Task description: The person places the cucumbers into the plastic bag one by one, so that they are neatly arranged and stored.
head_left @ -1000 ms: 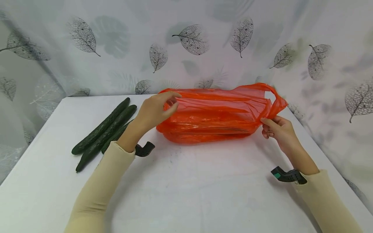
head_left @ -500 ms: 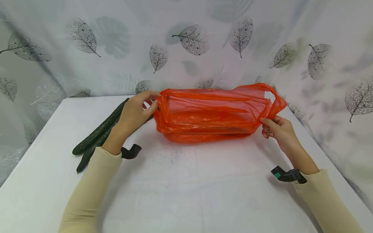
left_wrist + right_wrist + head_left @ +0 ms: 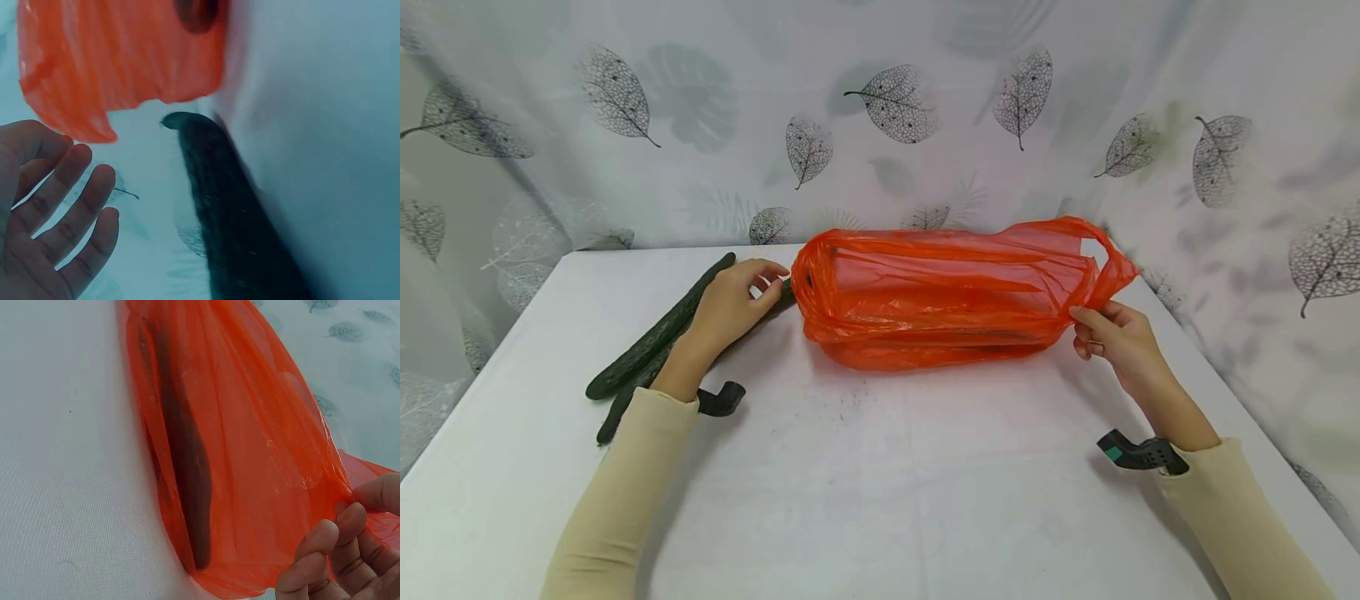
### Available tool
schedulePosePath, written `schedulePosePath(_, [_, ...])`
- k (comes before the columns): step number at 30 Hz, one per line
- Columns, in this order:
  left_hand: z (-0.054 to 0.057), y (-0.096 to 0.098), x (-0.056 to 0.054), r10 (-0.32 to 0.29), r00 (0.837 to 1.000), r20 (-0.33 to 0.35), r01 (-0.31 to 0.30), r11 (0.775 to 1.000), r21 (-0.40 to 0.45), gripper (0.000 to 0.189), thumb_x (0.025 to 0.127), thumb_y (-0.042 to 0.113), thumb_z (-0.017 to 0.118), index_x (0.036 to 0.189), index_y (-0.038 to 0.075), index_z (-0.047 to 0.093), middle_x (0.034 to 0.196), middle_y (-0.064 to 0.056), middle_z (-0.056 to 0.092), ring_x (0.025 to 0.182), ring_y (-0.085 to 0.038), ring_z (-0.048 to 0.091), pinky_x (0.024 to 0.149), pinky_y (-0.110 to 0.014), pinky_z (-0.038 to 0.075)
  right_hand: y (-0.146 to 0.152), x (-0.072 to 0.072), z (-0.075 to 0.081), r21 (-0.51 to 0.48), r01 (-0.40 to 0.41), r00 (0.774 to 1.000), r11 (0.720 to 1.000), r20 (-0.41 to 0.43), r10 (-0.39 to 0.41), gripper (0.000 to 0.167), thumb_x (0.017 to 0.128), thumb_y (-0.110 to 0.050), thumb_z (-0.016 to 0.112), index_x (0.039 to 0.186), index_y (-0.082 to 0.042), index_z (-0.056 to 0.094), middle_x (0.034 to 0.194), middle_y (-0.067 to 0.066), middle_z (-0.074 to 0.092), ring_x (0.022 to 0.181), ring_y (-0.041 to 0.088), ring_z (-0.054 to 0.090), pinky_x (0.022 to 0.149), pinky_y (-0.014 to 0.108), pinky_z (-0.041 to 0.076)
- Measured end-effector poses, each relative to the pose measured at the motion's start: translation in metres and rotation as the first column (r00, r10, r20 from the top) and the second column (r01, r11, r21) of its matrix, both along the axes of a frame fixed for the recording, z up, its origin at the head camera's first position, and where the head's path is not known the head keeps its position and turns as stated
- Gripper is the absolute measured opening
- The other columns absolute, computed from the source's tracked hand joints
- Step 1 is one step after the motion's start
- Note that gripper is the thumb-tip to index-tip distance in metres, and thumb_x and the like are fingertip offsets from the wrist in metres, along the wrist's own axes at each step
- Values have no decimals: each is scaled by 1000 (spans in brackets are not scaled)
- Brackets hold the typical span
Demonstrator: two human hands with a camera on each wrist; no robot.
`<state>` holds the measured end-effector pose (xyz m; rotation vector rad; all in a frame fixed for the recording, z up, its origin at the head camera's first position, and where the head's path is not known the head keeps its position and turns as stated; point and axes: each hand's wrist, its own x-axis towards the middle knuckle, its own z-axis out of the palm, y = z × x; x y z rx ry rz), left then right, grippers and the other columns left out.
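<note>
A red plastic bag (image 3: 940, 283) lies at the back of the table with its mouth toward the left. Through its film shows a long dark shape, seen as a cucumber-like form (image 3: 190, 481) in the right wrist view. My right hand (image 3: 1116, 333) pinches the bag's right end below a handle loop. My left hand (image 3: 730, 300) is just left of the bag's mouth, fingers loosely bent and spread, fingertips close to the bag's edge. Beneath that hand lie several dark green cucumbers (image 3: 658, 342); one cucumber (image 3: 215, 194) points its tip toward the bag mouth.
The white table (image 3: 865, 483) ends at a leaf-printed curtain (image 3: 895, 167) behind and at the sides. Each wrist wears a black camera mount (image 3: 1142, 454). Small dark specks mark the tabletop in front of the bag.
My left hand has moved left from over the bag to above the cucumbers, and the bag's left edge has spread slightly left. My right hand keeps its pinch in place.
</note>
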<state>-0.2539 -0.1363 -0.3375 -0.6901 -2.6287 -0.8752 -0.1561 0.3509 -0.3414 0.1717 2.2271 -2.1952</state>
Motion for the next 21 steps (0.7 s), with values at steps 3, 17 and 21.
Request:
schedulePosePath(3, [-8,-7,-3,3,999,39,-3,1000,-4,24,98,15,53,113,5,69,100,-13,69,86,-28,63,70,-42,49,0,0,0,2,3,1000,1000,6,-3,10,97,-23,62,95,-14,60,66,-1,57,55,14,54,57,20,52])
schedulePosePath(17, [-31,-24,-12,14,989,150,-9,999,-33,24,98,13,56,115,2,67,112,-17,63,101,-33,59,83,-49,48,-2,-2,-1,-2,12,1000,1000,20,-12,13,96,-24,64,94,-13,60,66,-1,57,54,15,54,57,20,52])
schedulePosePath(21, [-35,-27,-14,-1,978,207,16,997,-71,30,96,14,59,123,1,61,123,-20,55,110,-36,53,91,-53,45,-2,-3,-1,0,15,1000,1000,23,-15,15,95,-25,64,95,-12,59,66,-1,57,54,15,54,57,20,52])
